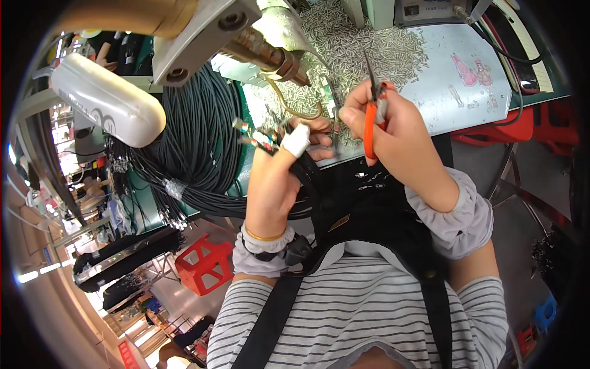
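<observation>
My left hand (270,184) has a white cover on its thumb and is closed around a bunch of black cables (307,175). Metal-tipped ends (261,136) with bits of colour stick out on its left side, slightly blurred. Its fingers reach under the tip of a bench machine (286,64). To the right, my right hand (405,132) grips scissors (370,126) with orange handles, their dark pointed blades directed away from me. Its thumb and forefinger are close together; whether they also pinch something small I cannot tell. Many small silvery pins (381,52) lie on the table beyond both hands.
A large coil of black cable (200,135) lies at the left, beneath a white lamp (107,98). A pale sheet (467,80) covers the table at the right, near a grey box (430,11). Red stools (203,263) stand on the floor.
</observation>
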`<action>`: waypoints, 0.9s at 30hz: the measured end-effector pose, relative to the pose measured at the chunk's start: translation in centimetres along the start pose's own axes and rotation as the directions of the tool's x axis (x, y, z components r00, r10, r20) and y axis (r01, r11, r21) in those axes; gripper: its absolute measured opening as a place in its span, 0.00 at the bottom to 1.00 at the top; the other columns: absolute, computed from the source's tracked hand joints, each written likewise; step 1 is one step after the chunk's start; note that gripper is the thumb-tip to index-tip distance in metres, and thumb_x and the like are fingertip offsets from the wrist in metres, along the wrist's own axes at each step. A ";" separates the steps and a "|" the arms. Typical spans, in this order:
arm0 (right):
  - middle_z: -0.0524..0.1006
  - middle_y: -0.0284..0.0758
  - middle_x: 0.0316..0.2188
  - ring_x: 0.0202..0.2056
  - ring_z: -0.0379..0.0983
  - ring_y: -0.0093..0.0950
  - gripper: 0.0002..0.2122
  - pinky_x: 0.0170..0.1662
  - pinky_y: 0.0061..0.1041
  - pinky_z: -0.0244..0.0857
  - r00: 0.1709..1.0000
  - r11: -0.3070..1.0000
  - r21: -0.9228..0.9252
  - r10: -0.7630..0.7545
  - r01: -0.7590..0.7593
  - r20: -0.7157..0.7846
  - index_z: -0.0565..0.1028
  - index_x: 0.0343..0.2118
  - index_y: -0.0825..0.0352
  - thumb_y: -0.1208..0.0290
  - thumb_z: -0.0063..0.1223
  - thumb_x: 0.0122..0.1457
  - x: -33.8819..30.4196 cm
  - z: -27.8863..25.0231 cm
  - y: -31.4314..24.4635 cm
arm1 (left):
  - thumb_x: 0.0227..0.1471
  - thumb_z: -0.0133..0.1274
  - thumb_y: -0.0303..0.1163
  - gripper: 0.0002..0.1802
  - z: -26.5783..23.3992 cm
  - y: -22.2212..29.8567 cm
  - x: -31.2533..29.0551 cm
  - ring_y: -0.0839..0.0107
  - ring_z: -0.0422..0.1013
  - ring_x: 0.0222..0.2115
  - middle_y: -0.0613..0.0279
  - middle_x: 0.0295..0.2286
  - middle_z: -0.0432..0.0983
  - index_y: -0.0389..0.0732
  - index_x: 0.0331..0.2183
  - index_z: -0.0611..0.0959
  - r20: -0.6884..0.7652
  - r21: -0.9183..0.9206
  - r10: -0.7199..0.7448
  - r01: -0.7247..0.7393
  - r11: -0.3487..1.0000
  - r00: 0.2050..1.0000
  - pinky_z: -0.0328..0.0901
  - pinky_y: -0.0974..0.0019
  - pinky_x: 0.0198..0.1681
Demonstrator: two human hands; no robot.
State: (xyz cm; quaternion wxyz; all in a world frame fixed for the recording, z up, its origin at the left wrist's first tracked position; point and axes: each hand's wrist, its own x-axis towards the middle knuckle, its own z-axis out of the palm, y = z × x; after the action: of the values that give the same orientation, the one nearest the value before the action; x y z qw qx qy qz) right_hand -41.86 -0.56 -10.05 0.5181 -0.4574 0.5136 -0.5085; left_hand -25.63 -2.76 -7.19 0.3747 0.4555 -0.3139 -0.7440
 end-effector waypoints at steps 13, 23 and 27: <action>0.70 0.31 0.17 0.19 0.65 0.14 0.05 0.22 0.13 0.58 0.963 0.973 0.077 0.199 -0.216 0.180 0.71 0.31 0.72 0.76 0.49 0.53 -2.7 -0.5 -2.1 | 0.48 0.47 0.22 0.09 -0.6 -2.4 -3.3 0.73 0.68 0.26 0.58 0.26 0.72 0.32 0.36 0.72 0.150 0.249 0.081 -0.117 0.962 0.985 0.64 0.72 0.32; 0.73 0.27 0.21 0.17 0.67 0.17 0.13 0.16 0.14 0.52 0.693 0.324 -0.697 -0.634 0.640 0.342 0.74 0.33 0.65 0.78 0.54 0.39 -4.2 -0.2 0.3 | 0.44 0.48 0.18 0.08 -0.9 -2.0 -3.1 0.74 0.69 0.23 0.58 0.24 0.72 0.33 0.32 0.72 0.187 0.074 0.124 -0.140 0.987 0.974 0.63 0.74 0.28; 0.74 0.27 0.23 0.18 0.69 0.19 0.15 0.15 0.14 0.53 0.621 0.299 -0.718 -0.749 0.628 0.231 0.75 0.32 0.65 0.78 0.54 0.36 -4.4 0.2 0.6 | 0.43 0.49 0.17 0.08 -0.6 -2.5 -3.4 0.74 0.69 0.24 0.59 0.25 0.72 0.34 0.30 0.71 0.083 0.083 0.117 -0.124 0.989 0.990 0.63 0.75 0.28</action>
State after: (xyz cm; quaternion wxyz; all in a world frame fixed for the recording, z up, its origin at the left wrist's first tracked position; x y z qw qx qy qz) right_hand -41.46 3.86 -10.30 -0.0270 -0.7610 0.4617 -0.4549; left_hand -24.72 1.38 -7.94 0.3860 0.4224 -0.3879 -0.7226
